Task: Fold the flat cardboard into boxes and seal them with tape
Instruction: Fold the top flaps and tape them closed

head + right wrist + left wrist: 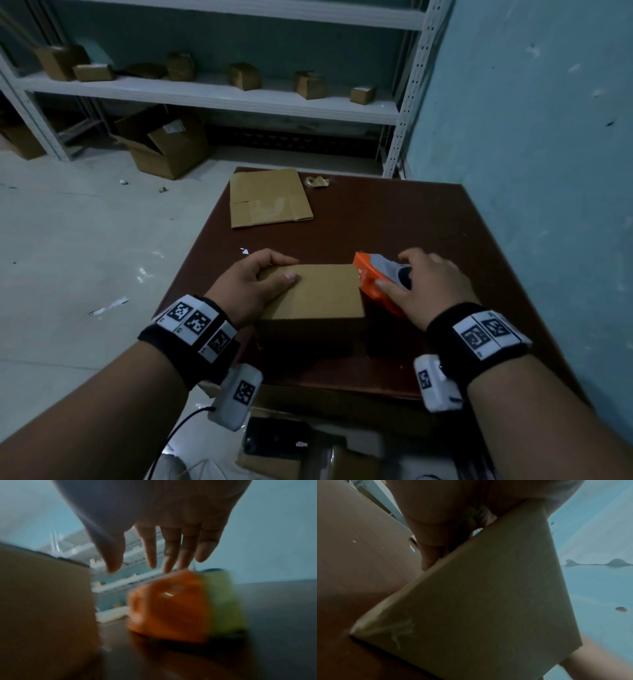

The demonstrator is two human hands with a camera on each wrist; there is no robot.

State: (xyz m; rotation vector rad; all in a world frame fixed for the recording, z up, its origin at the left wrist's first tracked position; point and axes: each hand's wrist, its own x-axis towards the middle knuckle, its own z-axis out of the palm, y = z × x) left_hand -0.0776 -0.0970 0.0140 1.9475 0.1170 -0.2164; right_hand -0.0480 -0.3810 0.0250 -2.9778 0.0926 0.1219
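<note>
My left hand (255, 286) grips the folded cardboard box (318, 294) at its left end, thumb on top, near edge of the dark brown counter (411, 219). My right hand (430, 282) hovers over the orange tape dispenser (371, 279) just right of the box, fingers spread loose; the wrist view is blurred and shows no grip. Flat cardboard (269, 198) lies at the far edge, crumpled tape scrap (317, 181) beside it. White metal shelf (212, 92) beyond carries small boxes; teal wall (531, 120) on the right, pale floor (85, 222) on the left.
</note>
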